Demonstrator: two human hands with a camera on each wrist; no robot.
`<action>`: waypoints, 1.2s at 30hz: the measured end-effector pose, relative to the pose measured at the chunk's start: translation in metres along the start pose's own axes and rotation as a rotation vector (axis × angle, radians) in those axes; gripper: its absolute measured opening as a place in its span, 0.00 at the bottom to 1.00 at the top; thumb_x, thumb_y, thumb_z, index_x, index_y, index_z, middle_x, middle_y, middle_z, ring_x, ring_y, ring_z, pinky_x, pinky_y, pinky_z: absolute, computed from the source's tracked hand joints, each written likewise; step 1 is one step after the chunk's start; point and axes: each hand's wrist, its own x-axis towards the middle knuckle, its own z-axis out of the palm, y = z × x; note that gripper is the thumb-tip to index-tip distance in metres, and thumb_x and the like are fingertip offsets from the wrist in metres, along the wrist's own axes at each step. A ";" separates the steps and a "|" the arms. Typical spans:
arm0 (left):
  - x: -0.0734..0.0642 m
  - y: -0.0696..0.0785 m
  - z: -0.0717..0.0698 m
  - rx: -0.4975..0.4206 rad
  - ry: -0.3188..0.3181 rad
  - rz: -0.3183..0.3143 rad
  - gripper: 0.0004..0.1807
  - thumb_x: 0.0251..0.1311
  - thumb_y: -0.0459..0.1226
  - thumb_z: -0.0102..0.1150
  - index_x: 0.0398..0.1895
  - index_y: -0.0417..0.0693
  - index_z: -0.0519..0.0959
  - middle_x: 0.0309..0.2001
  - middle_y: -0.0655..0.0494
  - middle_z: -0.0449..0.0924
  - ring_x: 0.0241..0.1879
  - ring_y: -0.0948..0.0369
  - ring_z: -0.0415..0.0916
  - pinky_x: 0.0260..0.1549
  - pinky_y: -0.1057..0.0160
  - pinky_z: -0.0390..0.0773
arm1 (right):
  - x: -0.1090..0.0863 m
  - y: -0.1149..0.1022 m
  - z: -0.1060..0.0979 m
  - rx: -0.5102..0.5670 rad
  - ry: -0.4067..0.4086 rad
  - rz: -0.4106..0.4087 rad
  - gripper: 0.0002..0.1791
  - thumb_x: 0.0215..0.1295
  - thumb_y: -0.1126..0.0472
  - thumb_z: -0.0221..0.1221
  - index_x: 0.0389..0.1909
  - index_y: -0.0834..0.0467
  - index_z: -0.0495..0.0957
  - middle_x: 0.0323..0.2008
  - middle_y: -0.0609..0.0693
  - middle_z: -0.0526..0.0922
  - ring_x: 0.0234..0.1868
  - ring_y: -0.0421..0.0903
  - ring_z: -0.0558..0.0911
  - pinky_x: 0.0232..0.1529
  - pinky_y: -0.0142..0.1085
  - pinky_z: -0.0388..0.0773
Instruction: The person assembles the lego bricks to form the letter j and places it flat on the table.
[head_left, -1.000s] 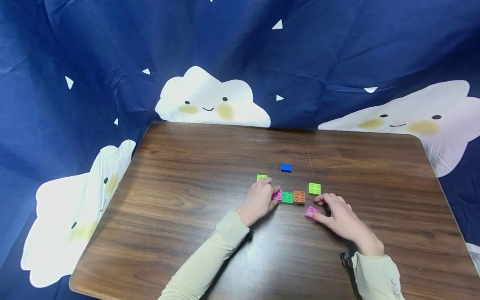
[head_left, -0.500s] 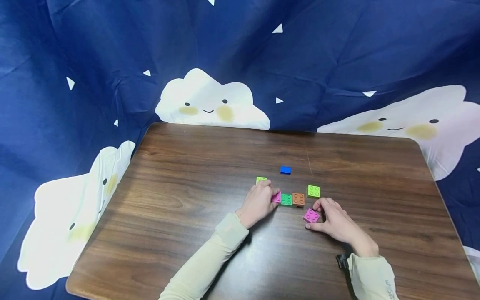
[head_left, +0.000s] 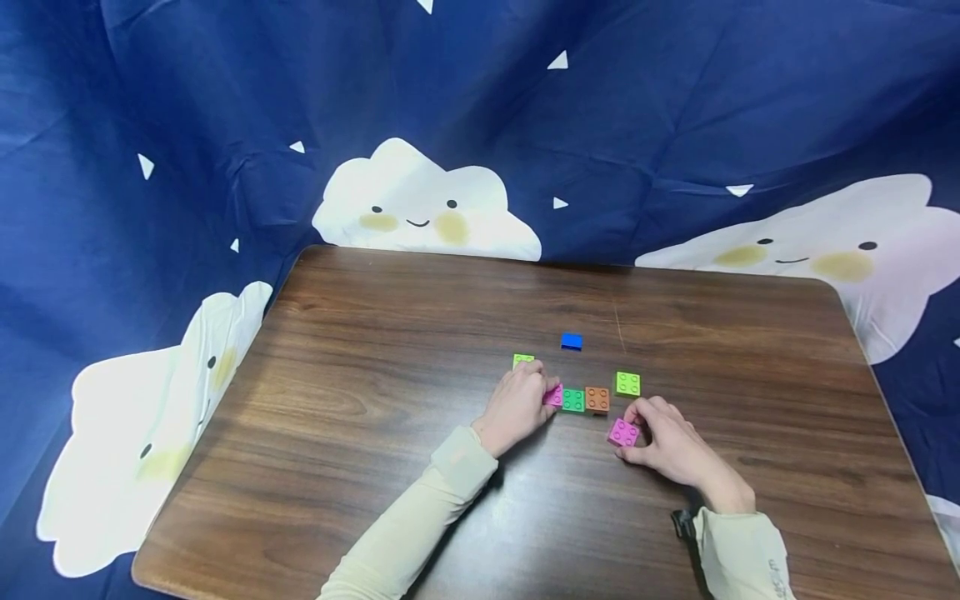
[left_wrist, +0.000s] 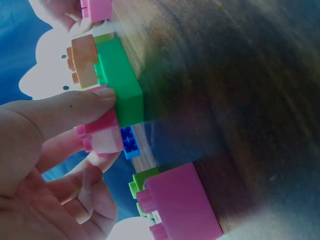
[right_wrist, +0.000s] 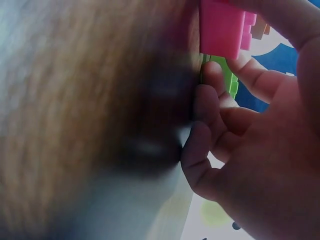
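Observation:
My left hand (head_left: pixel 517 404) pinches a pink brick (left_wrist: pixel 102 135) between thumb and fingers. This brick sits at one end of a green brick (left_wrist: pixel 120 80), with an orange brick (left_wrist: pixel 85 57) at the other end; green studs show between them. My right hand (head_left: pixel 675 446) holds another pink brick (head_left: pixel 623 432) by its sides, thumb at the near side and index finger at the far side. That brick is just right of and nearer than the orange one, apart from it. The right wrist view shows it at the top edge, partly covered by the thumb.
A lime brick (head_left: pixel 628 383) lies beyond my right hand, and a blue brick (head_left: pixel 572 342) farther back. Another lime brick (head_left: pixel 523 360) is partly hidden behind my left hand. A larger pink brick (left_wrist: pixel 182 205) stands on the wooden table (head_left: pixel 360 467) beside my left hand.
My right thumb has moved off the top of the pink brick to its near side, and the brick has turned slightly. The left hand keeps its hold in place.

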 end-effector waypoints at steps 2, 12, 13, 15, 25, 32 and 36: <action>0.000 0.000 0.000 0.002 0.002 0.002 0.20 0.52 0.40 0.69 0.50 0.49 0.84 0.34 0.59 0.78 0.38 0.61 0.74 0.40 0.65 0.77 | 0.000 0.000 0.001 -0.001 0.001 -0.002 0.20 0.46 0.54 0.72 0.36 0.52 0.72 0.37 0.50 0.72 0.40 0.47 0.69 0.34 0.37 0.62; 0.000 -0.001 0.002 0.011 0.008 0.009 0.20 0.52 0.40 0.69 0.50 0.49 0.83 0.34 0.59 0.77 0.37 0.61 0.74 0.39 0.65 0.77 | -0.001 0.002 0.001 0.008 0.019 -0.011 0.20 0.43 0.60 0.70 0.35 0.55 0.71 0.37 0.50 0.72 0.39 0.48 0.69 0.35 0.37 0.64; 0.000 -0.002 0.002 0.011 0.010 0.009 0.20 0.52 0.40 0.69 0.50 0.49 0.83 0.34 0.59 0.77 0.37 0.61 0.74 0.39 0.65 0.77 | -0.001 0.003 0.001 0.012 0.024 -0.018 0.20 0.42 0.60 0.70 0.35 0.55 0.70 0.36 0.50 0.72 0.39 0.48 0.69 0.35 0.37 0.65; -0.001 -0.002 0.002 0.012 0.012 0.011 0.20 0.52 0.40 0.69 0.50 0.48 0.83 0.34 0.59 0.77 0.37 0.62 0.74 0.39 0.65 0.77 | -0.001 0.004 0.001 0.017 0.037 -0.035 0.20 0.42 0.61 0.70 0.35 0.55 0.70 0.35 0.49 0.72 0.38 0.47 0.69 0.35 0.37 0.65; -0.001 -0.001 0.000 -0.002 0.006 0.002 0.20 0.52 0.40 0.69 0.51 0.48 0.83 0.34 0.58 0.78 0.37 0.62 0.74 0.37 0.66 0.77 | -0.001 0.011 -0.002 0.063 0.072 -0.081 0.21 0.43 0.66 0.70 0.36 0.56 0.69 0.32 0.48 0.71 0.33 0.42 0.69 0.31 0.31 0.66; -0.001 -0.002 0.003 -0.003 0.019 0.015 0.20 0.52 0.39 0.69 0.50 0.46 0.83 0.34 0.58 0.77 0.36 0.61 0.73 0.36 0.65 0.77 | -0.003 0.014 -0.008 0.073 0.115 -0.092 0.22 0.43 0.66 0.71 0.37 0.56 0.70 0.32 0.48 0.74 0.32 0.41 0.71 0.31 0.30 0.67; -0.001 -0.002 0.002 0.011 0.027 0.024 0.19 0.52 0.40 0.69 0.49 0.47 0.84 0.34 0.58 0.78 0.36 0.61 0.74 0.37 0.64 0.77 | -0.004 0.013 -0.010 0.084 0.150 -0.111 0.21 0.44 0.67 0.71 0.38 0.56 0.71 0.32 0.48 0.75 0.32 0.40 0.71 0.31 0.30 0.67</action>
